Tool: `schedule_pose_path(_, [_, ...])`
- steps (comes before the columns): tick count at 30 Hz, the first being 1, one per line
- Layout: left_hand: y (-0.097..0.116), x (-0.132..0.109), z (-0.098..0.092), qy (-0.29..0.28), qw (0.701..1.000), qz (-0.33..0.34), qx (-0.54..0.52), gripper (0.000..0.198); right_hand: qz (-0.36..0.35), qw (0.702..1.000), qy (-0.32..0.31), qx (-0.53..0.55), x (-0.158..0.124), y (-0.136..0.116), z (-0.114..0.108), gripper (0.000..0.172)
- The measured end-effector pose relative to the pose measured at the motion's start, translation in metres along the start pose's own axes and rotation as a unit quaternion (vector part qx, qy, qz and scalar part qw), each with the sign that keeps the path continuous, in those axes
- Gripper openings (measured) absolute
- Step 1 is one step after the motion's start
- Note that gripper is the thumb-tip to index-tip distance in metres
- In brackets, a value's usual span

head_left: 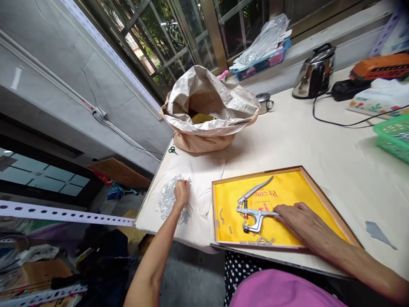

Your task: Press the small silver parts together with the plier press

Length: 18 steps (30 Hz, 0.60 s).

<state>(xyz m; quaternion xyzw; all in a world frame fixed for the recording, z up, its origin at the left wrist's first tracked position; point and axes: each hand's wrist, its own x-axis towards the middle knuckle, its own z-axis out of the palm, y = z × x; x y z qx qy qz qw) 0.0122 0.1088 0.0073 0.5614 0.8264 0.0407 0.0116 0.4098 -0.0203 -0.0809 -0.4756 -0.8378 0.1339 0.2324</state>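
Note:
My left hand [182, 192] is closed over the right side of a heap of small silvery metal tubes or pins [168, 200] on the cloth. Whatever its fingers hold is hidden. My right hand [295, 218] grips one handle of grey snap pliers [255, 215], whose other lever stands spread upward with a spring between. The pliers are over a shallow tray [330, 207] lined in yellow with red print. Several small metal pieces [263, 240] lie in the tray near its front edge, and more are at its left side.
Behind the heap stands a large open paper sack [211, 140] with something yellow inside. Green-handled scissors [173, 150] lie near the table's left edge. Farther back are a lidded metal cup [264, 103], a kettle [315, 72] and a blue basket [263, 64]. A green basket [391, 138] is at right.

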Motion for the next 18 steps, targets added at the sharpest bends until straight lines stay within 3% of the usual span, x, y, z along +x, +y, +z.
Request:
schedule_pose_path(7, [0.004, 0.021, 0.022, -0.009, 1.0, 0.017, -0.001, 0.023, 0.018, 1.0, 0.001, -0.022, 0.0, 0.0, 0.002, 0.025])
schedule_pose_path(18, [0.001, 0.029, 0.022, -0.036, 0.999, 0.009, -0.009, 0.03, 0.009, 1.0, -0.004, -0.021, -0.002, 0.002, 0.004, 0.027])
